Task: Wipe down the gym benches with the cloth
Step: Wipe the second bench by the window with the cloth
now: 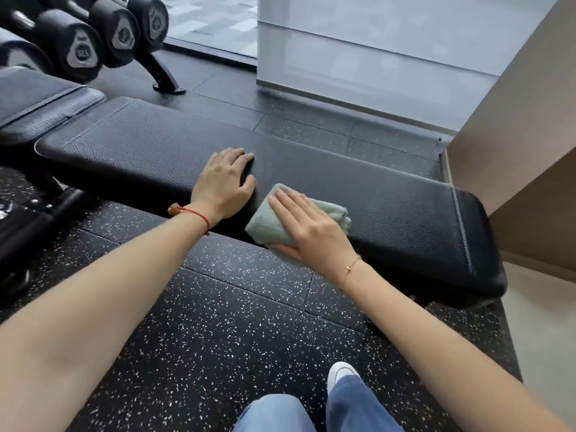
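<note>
My right hand (307, 226) is pressing the folded green cloth (274, 219) against the bench (389, 207) pad's near edge, thumb gripping underneath; my left hand (223, 182) is resting flat, unclenched, just left of it.

I see my right hand (307, 227) pressing a folded green cloth (271, 221) on the black padded surface (405, 213), my left hand (223, 182) flat beside it

This was a gym. A padded black bench (311, 179) stretched across the middle, a rack of dumbbells (84, 35) stood at ten o'clock, and black rubber floor tiles (218, 322) flecked with white covered the ground from six o'clock upward.
</note>
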A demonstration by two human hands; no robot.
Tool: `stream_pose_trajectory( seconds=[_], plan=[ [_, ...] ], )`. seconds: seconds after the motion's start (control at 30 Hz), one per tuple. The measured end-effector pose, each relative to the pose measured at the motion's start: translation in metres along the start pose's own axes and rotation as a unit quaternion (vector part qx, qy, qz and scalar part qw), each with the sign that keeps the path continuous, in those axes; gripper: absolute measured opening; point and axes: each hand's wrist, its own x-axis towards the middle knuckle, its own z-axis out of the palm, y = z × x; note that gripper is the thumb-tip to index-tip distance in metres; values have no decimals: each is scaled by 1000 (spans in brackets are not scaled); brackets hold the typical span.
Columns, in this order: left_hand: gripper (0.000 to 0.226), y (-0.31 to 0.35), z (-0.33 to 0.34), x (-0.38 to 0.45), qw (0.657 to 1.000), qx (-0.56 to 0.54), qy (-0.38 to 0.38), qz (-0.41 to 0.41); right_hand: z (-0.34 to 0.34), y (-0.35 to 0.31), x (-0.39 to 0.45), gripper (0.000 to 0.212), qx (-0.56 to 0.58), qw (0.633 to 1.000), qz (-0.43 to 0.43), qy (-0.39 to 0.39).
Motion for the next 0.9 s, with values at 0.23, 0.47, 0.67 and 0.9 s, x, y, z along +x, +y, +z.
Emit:
stream_pose_trajectory(
  seconds=[0.23,0.47,0.67,0.9],
  plan=[
    [49,1,5,1,1000,1,27,-1,-25,58,-109,70,-108,993,47,26],
    [49,2,3,1,1000,-9,29,0,0,-8,7,70,-29,999,12,-16],
    [51,4,2,-1,1000,4,15,-6,-26,46,-88,70,-42,998,41,25],
    [59,25,0,-17,999,23,-43,-17,-25,51,-89,65,-72,996,43,35]
  ],
)
